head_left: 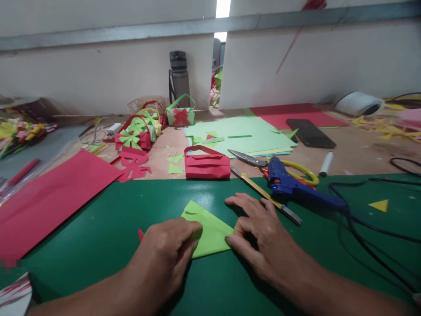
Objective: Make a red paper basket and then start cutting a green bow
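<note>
A folded piece of light green paper [210, 228] lies on the dark green mat [98, 232]. My left hand [164, 254] rests on its left part, fingers curled and pressing the fold down. My right hand [259, 232] lies beside the paper's right edge, its index fingertip touching the lower right corner, the other fingers spread flat on the mat. A small red scrap [140, 234] peeks out by my left hand.
A red paper basket [206, 163], scissors [263, 161], a ruler [263, 193] and a blue glue gun [296, 186] with its black cable [368, 245] lie just beyond. Red sheet [46, 197] at left, green sheets [243, 136], phone [309, 133], finished baskets [144, 129], a bottle [179, 77] behind.
</note>
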Demonstrator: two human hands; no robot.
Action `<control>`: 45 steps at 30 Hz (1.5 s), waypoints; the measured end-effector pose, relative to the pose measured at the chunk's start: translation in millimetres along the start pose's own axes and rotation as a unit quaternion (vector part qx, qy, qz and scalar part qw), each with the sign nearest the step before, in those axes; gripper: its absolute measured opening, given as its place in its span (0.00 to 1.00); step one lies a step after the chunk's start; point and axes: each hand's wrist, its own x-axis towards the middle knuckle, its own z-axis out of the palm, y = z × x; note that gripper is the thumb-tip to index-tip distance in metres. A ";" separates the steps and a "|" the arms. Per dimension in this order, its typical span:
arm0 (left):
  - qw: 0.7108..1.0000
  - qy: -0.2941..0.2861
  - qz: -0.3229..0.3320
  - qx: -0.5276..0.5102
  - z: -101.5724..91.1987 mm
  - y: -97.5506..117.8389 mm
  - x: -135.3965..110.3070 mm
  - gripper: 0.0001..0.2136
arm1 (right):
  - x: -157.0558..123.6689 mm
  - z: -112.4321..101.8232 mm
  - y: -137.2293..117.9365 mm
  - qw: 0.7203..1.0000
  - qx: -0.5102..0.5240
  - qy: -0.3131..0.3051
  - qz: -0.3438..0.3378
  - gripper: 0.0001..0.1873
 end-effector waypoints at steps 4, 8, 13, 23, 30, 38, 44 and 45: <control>1.000 -0.015 0.004 0.024 -0.6 1.4 0.6 0.13 | 1.9 0.6 0.2 1.000 -0.009 0.006 -0.006 0.13; 0.999 -0.019 0.000 0.049 -0.1 3.0 0.8 0.13 | 2.3 -0.2 -0.3 1.000 -0.010 0.012 -0.007 0.13; 0.998 0.000 0.006 0.057 2.6 2.3 -0.1 0.13 | 2.2 -3.1 -2.1 1.000 -0.011 0.003 -0.001 0.13; 0.998 -0.008 0.009 0.057 0.7 2.8 1.4 0.13 | 2.5 -3.1 -3.4 1.000 -0.010 0.004 -0.005 0.13; 0.991 -0.020 0.023 0.131 3.0 2.8 -1.5 0.13 | 3.9 -2.9 -3.2 1.000 -0.016 0.008 -0.008 0.13; 0.965 0.006 0.140 0.223 1.9 8.8 0.7 0.12 | -1.3 -13.7 0.3 1.000 -0.020 -0.004 -0.014 0.08; 0.951 -0.089 0.213 0.206 -7.8 12.3 3.6 0.10 | -3.0 -21.2 3.9 0.999 -0.034 0.002 -0.035 0.08; 0.950 -0.094 0.217 0.205 -10.0 13.7 2.6 0.11 | -4.0 -21.4 4.3 0.998 -0.041 0.010 -0.046 0.08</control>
